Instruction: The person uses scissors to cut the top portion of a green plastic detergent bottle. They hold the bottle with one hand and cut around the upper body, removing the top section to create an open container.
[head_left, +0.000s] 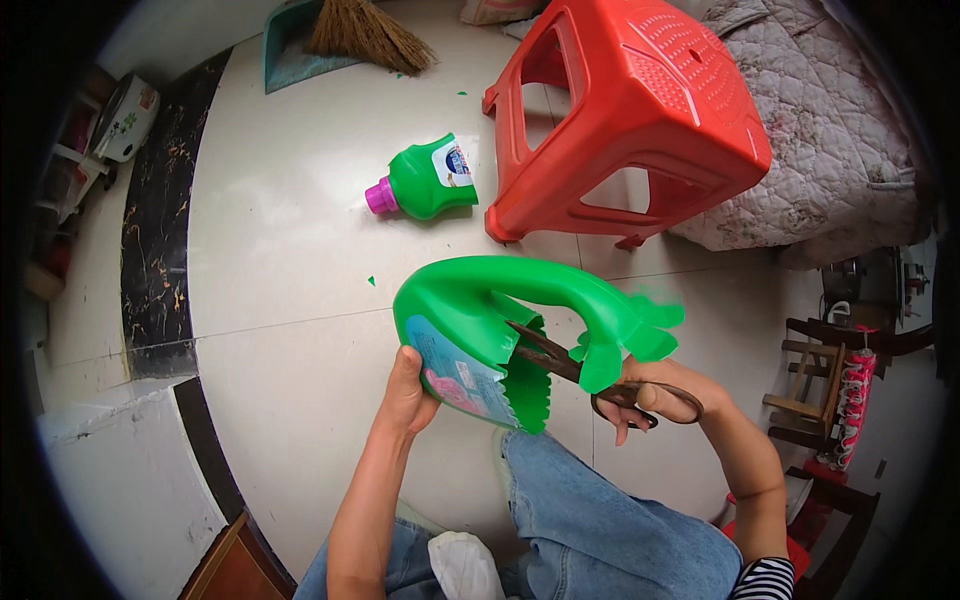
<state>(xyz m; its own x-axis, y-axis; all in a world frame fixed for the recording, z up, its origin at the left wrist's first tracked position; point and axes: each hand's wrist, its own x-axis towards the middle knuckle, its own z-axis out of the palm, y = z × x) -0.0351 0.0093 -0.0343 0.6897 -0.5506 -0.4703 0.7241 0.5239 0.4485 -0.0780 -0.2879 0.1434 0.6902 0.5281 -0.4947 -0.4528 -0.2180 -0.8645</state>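
A cut green plastic jug (465, 300) with its handle and a blue label is held up over the floor. My left hand (411, 394) grips its lower left side, thumb on the label. My right hand (667, 397) has its fingers through the loops of dark metal scissors (570, 364). The parted blades meet the jug's jagged cut edge. Petal-like green flaps spread at the handle's free end, just above my right hand. The jug's cut-off top (431, 176), with a purple cap (381, 196), lies on its side on the floor farther off.
A red plastic stool (622, 127) stands beyond the jug on the right, beside a quilted floral cover (817, 127). A straw broom (367, 37) rests on a teal dustpan (289, 56) at the far left. Small green scraps (371, 281) dot the tiles. Wooden chairs (810, 375) are at the right.
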